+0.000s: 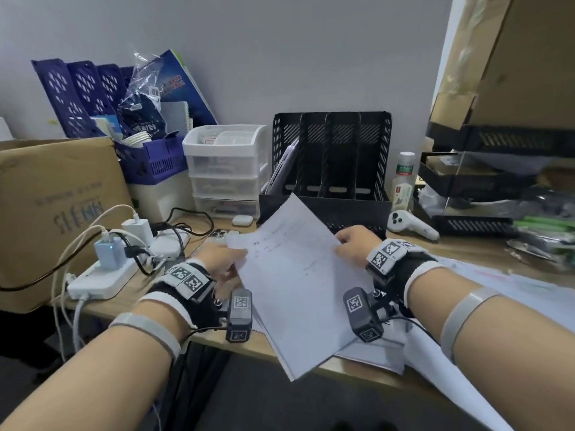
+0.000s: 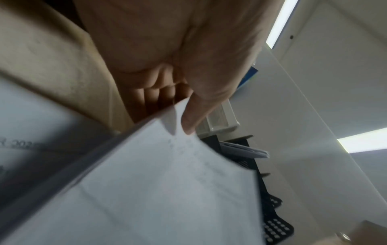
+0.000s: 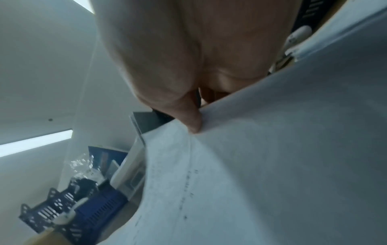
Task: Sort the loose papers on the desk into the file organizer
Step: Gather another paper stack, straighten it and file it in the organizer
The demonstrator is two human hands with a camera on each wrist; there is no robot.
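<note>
Progress: early going, I'd judge. The black file organizer (image 1: pixel 331 163) has what looks like papers or a folder leaning in its leftmost slot only; the other slots look bare.
In hand: a thin sheaf of white sheets (image 1: pixel 298 275), lifted off the surface and held tilted just in front of the organizer, not yet in any slot.
Left hand (image 1: pixel 222 262): thumb on top and fingers (image 2: pixel 155 96) curled beneath, pinching the sheaf's left edge.
Right hand (image 1: pixel 354 244): thumb pressed on the right edge, grasping it; the fingers under the paper are mostly hidden.
Left to do: more loose papers (image 1: pixel 504 284) lie spread on the wooden surface (image 1: pixel 466 247) under and beyond the right forearm, and a few lie under the held sheaf near the front edge. Most of the sorting seems ahead.
Paper: thin, limp, matte white, faint lines of print; it bows between the two grips and dimples under the right thumb.
Organizer: rigid black perforated mesh, upright slanted dividers, a low front lip.
Surface: pale wood grain, flat, crowded.
Nearby: a purple plastic lattice rack (image 1: pixel 93 98), a translucent white drawer unit (image 1: pixel 225 169), a brown cardboard box (image 1: pixel 53 213), a white power strip (image 1: pixel 105 275) with chargers, a white controller (image 1: pixel 410 225), a small bottle (image 1: pixel 404 178).
</note>
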